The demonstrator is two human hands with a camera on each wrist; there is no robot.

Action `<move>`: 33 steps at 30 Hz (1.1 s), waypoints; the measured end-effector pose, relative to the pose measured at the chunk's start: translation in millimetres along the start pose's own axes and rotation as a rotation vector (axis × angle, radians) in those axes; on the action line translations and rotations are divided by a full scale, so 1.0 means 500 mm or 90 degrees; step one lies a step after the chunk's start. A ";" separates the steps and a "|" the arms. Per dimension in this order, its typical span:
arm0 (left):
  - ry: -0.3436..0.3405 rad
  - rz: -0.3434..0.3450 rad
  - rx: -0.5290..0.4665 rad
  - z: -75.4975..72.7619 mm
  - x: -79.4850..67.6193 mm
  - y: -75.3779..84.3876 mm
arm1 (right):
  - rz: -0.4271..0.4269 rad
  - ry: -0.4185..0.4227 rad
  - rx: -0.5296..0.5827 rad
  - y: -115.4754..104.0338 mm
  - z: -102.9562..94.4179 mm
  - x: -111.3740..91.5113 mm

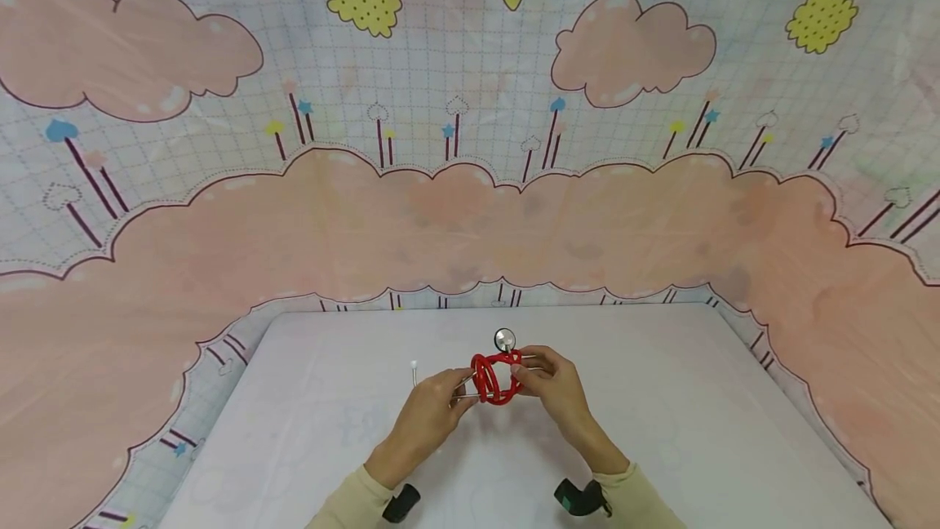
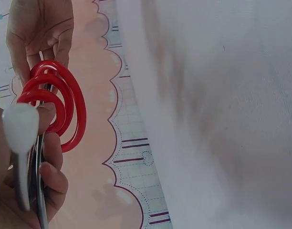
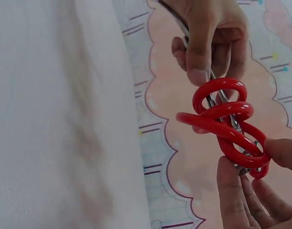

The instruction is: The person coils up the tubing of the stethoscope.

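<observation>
A stethoscope with glossy red tubing (image 1: pixel 481 380) is held over the white table, its tubing wound in several loops round the metal ear tubes. My left hand (image 1: pixel 432 403) grips the metal ear tubes on the left of the coil. With thumb and fingers, my right hand (image 1: pixel 558 384) pinches the red loops at the other end. The round silver chestpiece (image 1: pixel 504 340) sticks up beyond the right fingertips. A white eartip (image 2: pixel 21 128) looms close in the left wrist view. In the right wrist view, the loops (image 3: pixel 227 112) surround the metal tubes between both hands.
The white table (image 1: pixel 308 431) spreads under both hands. Behind it and along its sides hangs patterned cloth (image 1: pixel 514 227) with pink clouds and stars. A black device (image 1: pixel 401 504) sits by the left wrist, another black device (image 1: pixel 578 498) by the right.
</observation>
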State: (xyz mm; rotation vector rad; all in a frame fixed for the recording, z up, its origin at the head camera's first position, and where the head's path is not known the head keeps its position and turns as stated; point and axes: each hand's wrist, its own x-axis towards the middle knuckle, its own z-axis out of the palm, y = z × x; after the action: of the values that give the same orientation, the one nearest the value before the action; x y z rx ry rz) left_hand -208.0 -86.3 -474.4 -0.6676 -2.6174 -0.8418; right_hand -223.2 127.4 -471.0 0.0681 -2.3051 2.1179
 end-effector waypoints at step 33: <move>-0.124 -0.122 -0.241 0.048 0.049 -0.116 | 0.123 0.020 0.078 0.080 0.020 0.061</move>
State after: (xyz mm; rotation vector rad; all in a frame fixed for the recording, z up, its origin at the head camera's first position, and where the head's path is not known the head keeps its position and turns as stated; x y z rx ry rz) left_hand -262.1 -105.2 -509.8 -0.6231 -2.7506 -1.4214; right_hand -255.1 120.0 -510.5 -0.1932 -2.2447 2.3299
